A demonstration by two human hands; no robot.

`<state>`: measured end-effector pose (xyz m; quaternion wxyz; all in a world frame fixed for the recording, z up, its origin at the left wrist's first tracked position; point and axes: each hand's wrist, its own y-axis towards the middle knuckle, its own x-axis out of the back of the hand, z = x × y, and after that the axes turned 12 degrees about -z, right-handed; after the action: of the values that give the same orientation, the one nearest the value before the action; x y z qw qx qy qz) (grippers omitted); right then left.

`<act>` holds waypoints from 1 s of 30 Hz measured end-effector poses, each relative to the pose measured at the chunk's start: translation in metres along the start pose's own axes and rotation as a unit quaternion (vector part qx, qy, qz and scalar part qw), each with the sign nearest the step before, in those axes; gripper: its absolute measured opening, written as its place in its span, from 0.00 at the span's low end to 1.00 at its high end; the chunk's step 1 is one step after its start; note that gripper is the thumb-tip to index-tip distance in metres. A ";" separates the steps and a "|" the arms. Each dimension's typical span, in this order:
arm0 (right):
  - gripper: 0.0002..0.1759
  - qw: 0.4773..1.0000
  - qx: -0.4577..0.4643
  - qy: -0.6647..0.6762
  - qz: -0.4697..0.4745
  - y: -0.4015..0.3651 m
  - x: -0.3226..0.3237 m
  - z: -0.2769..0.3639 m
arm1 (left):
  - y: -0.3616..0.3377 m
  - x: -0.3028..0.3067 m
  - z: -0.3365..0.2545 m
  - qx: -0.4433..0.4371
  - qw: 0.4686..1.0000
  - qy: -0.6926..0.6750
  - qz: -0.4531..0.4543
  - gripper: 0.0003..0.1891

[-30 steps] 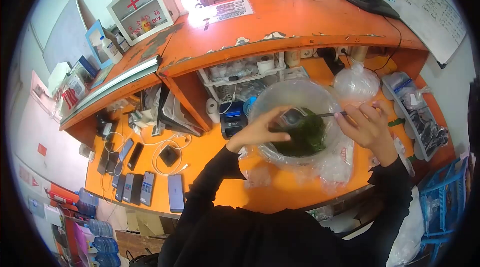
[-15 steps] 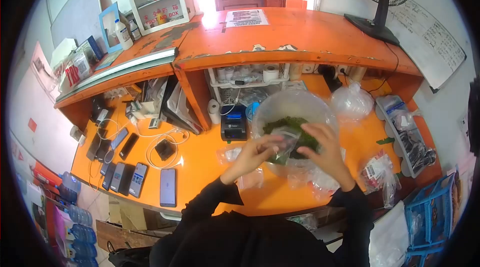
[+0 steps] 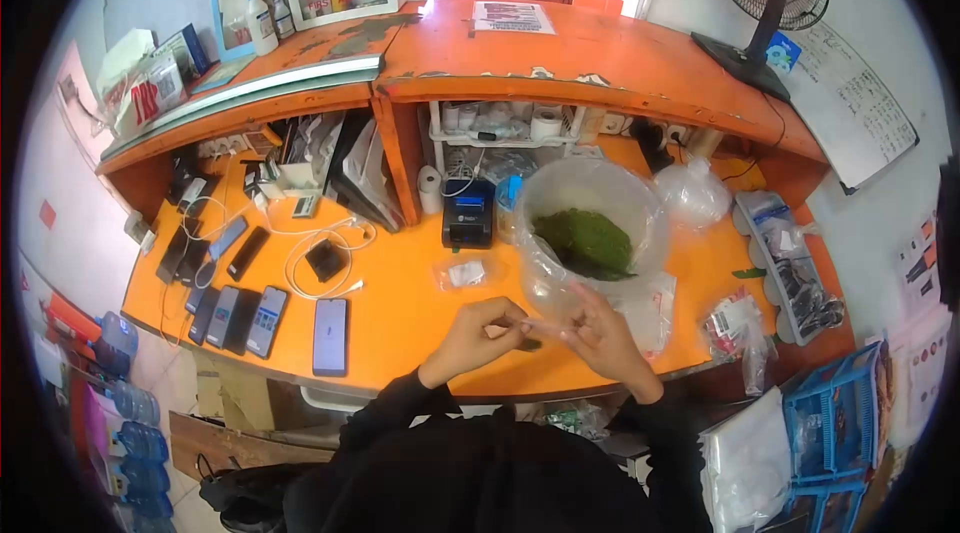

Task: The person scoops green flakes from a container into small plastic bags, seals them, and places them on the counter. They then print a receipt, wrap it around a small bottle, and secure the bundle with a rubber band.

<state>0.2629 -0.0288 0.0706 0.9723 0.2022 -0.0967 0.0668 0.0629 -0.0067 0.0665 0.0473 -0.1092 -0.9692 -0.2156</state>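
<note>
My left hand (image 3: 474, 339) and my right hand (image 3: 607, 341) are close together over the desk's front part. Thumb and fingers of both pinch the ends of a thin clear plastic bag (image 3: 545, 324), seen nearly edge-on as a pale strip. A small dark patch shows just beneath it; I cannot make out what it is. Beyond my hands stands a large bucket (image 3: 650, 208) lined with clear plastic, with a heap of shredded green leaves (image 3: 588, 239) inside. To the left of the bucket, a small clear packet (image 3: 466, 274) lies flat.
Several phones (image 3: 330, 335) and white cables lie on the left. A small black printer (image 3: 468, 216) stands left of the bucket. On the right are a plastic-wrapped bundle (image 3: 738, 325) and a grey tray (image 3: 782, 278). An orange raised counter (image 3: 560, 53) runs behind.
Both hands have moved back from the bucket toward my body, bringing the clear bag along. The view has shifted slightly, and the leaves in the bucket are now uncovered.
</note>
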 end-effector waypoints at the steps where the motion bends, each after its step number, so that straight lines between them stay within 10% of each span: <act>1: 0.33 1.000 -0.001 -0.004 0.003 -0.006 -0.008 -0.001 | -0.003 0.001 -0.003 -0.015 1.000 -0.015 0.004 0.05; 20: 0.43 0.983 -0.095 0.078 -0.133 -0.089 -0.051 0.015 | -0.058 -0.027 0.013 -0.103 0.989 -0.045 0.093 0.07; 24: 0.41 0.976 -0.069 0.041 -0.203 -0.118 -0.043 0.010 | -0.052 -0.022 0.025 -0.007 0.994 -0.099 0.054 0.07; 27: 0.37 0.957 -0.127 0.018 -0.262 -0.146 -0.034 0.024 | -0.043 -0.022 0.019 -0.007 0.969 -0.055 0.239 0.10; 30: 0.38 0.884 -0.220 -0.083 -0.404 -0.195 -0.002 0.060 | -0.028 -0.014 0.035 -0.075 0.967 -0.012 0.243 0.11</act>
<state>0.2840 -0.2305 0.0504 0.9229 0.0096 -0.0994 -0.3719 0.0689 -0.0189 0.0219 0.0786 -0.3474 -0.8949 -0.2688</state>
